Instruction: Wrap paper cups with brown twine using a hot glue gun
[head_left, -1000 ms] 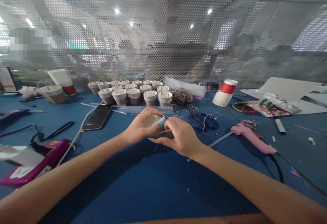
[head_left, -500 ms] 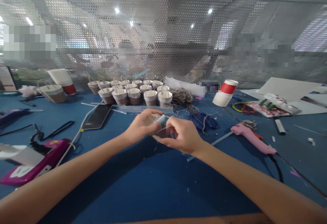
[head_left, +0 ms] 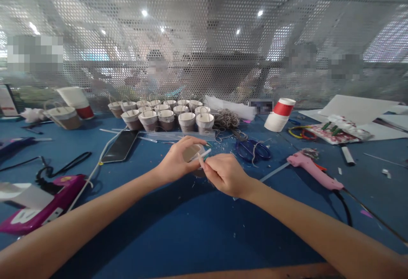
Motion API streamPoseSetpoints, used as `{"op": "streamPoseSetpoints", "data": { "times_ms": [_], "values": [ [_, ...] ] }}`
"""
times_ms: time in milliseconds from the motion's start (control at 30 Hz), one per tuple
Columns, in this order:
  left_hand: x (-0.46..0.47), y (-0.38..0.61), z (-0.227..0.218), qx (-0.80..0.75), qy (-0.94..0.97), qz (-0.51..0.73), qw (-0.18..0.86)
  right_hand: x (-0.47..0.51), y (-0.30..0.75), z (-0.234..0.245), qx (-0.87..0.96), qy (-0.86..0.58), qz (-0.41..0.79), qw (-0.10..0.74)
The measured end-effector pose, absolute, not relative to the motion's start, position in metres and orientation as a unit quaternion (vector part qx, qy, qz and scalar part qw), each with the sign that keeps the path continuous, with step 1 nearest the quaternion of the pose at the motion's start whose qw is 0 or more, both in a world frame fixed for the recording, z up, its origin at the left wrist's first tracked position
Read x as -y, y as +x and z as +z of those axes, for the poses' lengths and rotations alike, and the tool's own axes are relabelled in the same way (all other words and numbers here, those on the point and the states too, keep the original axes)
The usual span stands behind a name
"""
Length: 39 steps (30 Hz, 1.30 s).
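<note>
My left hand (head_left: 178,158) is wrapped round a small paper cup (head_left: 190,153), tipped so that its open mouth shows. A whitish strip (head_left: 204,153) lies across the cup's right side at the rim, with a bit of green beside it. My right hand (head_left: 225,173) is closed, thumb and forefinger pinched at the cup's right edge by this strip. Its fingers hide exactly what they grip. Behind both hands stand several small cups with cord handles (head_left: 148,121), white above and brown below.
Left lie a phone (head_left: 121,146), a white cable and a magenta power strip (head_left: 60,198). Right are blue-handled scissors (head_left: 253,149), a pink glue gun (head_left: 314,170) and stacked red and white cups (head_left: 280,115). Tangled cord (head_left: 226,119) sits behind; a perforated screen (head_left: 204,49) closes the back.
My right hand has turned over and its fingers have closed tighter at the cup's edge. The cup has tilted a little in my left hand, showing more of its mouth.
</note>
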<state>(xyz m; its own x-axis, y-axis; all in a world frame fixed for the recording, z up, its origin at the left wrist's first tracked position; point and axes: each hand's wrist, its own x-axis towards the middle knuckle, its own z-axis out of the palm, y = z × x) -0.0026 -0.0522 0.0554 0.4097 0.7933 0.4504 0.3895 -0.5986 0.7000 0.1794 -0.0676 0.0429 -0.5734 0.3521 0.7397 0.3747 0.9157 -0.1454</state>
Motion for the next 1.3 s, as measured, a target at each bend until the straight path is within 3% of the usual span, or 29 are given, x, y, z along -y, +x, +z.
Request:
{"op": "streamPoseSetpoints", "data": {
  "times_ms": [267,433,767,900,1133,1300],
  "values": [
    [0.05,-0.006,0.054,-0.383,0.795,0.391,0.261,0.064,0.183,0.041,0.888,-0.186,-0.041,0.418],
    [0.048,-0.009,0.053,-0.382,0.773,0.393,0.319,0.054,0.188,0.036,0.884,-0.227,-0.047,0.406],
    [0.039,-0.016,0.049,-0.315,0.794,0.39,0.343,0.044,0.185,0.028,0.864,-0.244,-0.175,0.404],
    [0.035,-0.019,0.047,-0.294,0.804,0.381,0.349,0.044,0.182,0.023,0.861,-0.263,-0.093,0.426],
    [0.028,-0.025,0.043,-0.292,0.798,0.378,0.366,0.047,0.19,0.027,0.835,-0.247,0.213,0.443],
    [0.03,-0.03,0.048,-0.3,0.797,0.337,0.4,0.045,0.204,0.045,0.826,-0.306,0.225,0.417]
  ]
}}
